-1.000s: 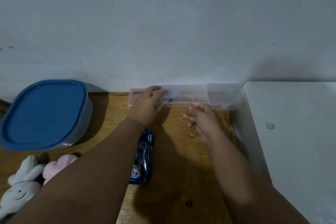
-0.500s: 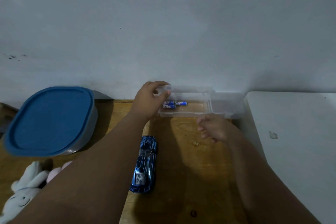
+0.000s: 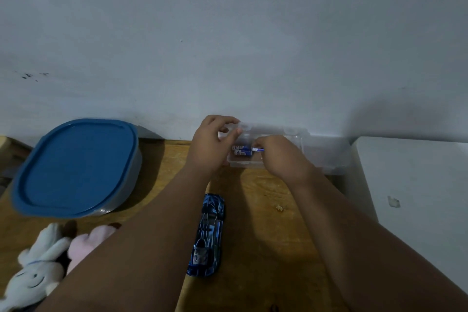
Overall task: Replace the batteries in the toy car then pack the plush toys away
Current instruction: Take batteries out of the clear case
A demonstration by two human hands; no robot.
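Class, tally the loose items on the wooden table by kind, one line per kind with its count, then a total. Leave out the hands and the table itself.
Plush toys: 2, white bunny and pink plush
Toy cars: 1
Blue-lidded containers: 1
Clear plastic boxes: 1
Batteries visible in it: 3
Total: 8
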